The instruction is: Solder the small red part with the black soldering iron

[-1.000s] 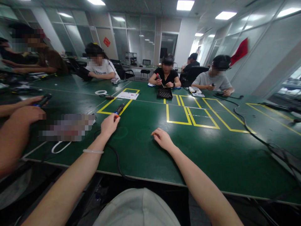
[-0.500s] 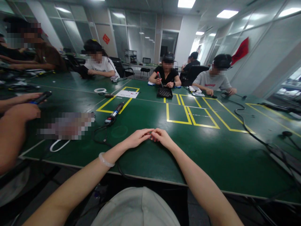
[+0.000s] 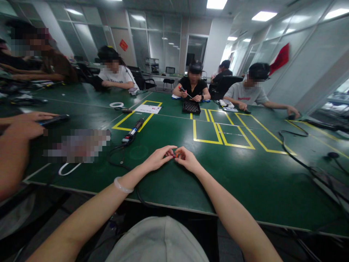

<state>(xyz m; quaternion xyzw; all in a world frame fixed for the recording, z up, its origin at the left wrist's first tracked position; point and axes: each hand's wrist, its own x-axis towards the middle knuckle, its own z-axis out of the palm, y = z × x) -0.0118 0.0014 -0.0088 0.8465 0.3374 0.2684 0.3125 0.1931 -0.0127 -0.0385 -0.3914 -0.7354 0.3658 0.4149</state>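
left hand (image 3: pixel 156 160) and right hand (image 3: pixel 188 160) pinch a tiny red-orange piece (image 3: pixel 175 155) between fingertips, just above the dark green tabletop (image 3: pixel 231 174). i judge it light, rigid, easily dropped; hold its ends.

Green table (image 3: pixel 245 174); yellow tape lines (image 3: pixel 207 141); red flag (image 3: pixel 282 57); white bracelet (image 3: pixel 122 186); tiny reddish piece (image 3: pixel 175 155).

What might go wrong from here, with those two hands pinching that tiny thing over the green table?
1. The small reddish piece sits between the fingertips of the left hand and right hand above the table; a slip would likely drop it, and it looks easy to lose.
2. The black cable of the screwdriver loops beside the left wrist; a forearm move might snag it and drag the tool.
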